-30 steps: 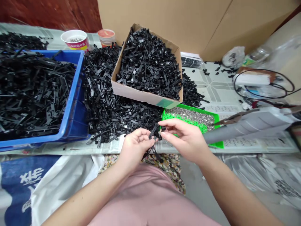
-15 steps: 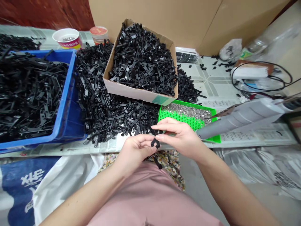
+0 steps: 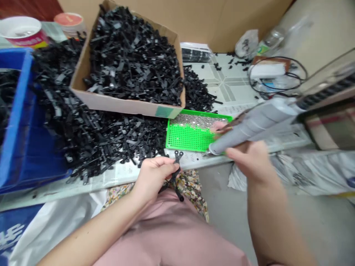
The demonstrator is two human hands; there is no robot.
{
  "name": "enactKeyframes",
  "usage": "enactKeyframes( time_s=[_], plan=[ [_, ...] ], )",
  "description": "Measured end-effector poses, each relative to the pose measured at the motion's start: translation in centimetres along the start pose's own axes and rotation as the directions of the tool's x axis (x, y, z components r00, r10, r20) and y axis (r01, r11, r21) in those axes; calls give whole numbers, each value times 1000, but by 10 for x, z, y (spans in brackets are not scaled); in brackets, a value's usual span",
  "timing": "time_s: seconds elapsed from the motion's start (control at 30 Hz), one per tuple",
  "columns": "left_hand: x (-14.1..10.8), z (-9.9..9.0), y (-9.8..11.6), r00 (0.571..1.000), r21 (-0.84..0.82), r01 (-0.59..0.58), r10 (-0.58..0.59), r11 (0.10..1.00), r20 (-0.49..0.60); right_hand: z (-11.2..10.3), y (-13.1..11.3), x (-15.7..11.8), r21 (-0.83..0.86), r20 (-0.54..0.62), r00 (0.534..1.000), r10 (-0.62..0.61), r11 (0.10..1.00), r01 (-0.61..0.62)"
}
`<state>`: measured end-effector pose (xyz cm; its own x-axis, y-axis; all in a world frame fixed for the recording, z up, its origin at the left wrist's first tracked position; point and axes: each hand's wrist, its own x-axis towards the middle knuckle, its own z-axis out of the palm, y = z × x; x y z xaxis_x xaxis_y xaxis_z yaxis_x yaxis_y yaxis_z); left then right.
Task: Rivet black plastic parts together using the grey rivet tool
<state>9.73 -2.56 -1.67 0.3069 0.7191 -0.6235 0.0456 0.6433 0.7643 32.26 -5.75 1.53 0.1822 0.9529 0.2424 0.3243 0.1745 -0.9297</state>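
My left hand (image 3: 158,171) pinches black plastic arm pieces (image 3: 177,168) between thumb and fingers, above my lap. Two round holed ends stick up from the grip, and more black lengths hang below it. On the right, my right hand (image 3: 253,159) is wrapped round a grey electric screwdriver (image 3: 246,125), its thumb on the near side and fingertips showing on the far side. The screwdriver slants with its tip down to the left, close to the near right corner of a green perforated tray (image 3: 191,140). Small silvery screws (image 3: 191,121) lie along the tray's far side.
A cardboard box (image 3: 124,105) full of black parts stands on a heap of similar parts (image 3: 111,144). At left is a blue crate (image 3: 36,136). Farther back are a paper tub (image 3: 24,33), an orange-lidded tub (image 3: 69,24) and a looped black cable (image 3: 301,66).
My right hand has left the black pieces and moved right onto the screwdriver. My left hand keeps hold of the pieces. The view has shifted to the right.
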Motion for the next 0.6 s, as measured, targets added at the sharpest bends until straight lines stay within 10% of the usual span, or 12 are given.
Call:
enactKeyframes(
  time_s=[0.07,0.17,0.27,0.6],
  plan=[
    [7,16,-3,1000,48,-2,2,999,12,-9,6,6,-14,159,979,125,992,-125],
    [19,42,-8,999,83,-20,17,996,37,-17,11,12,67,-123,992,20,998,-12],
    [30,66,-13,998,67,-6,2,998,62,-23,22,19,165,-409,906,-104,969,186],
    [46,109,-17,999,-1,37,-37,999,17,-26,75,25,296,-579,811,-82,906,303]
  ],
)
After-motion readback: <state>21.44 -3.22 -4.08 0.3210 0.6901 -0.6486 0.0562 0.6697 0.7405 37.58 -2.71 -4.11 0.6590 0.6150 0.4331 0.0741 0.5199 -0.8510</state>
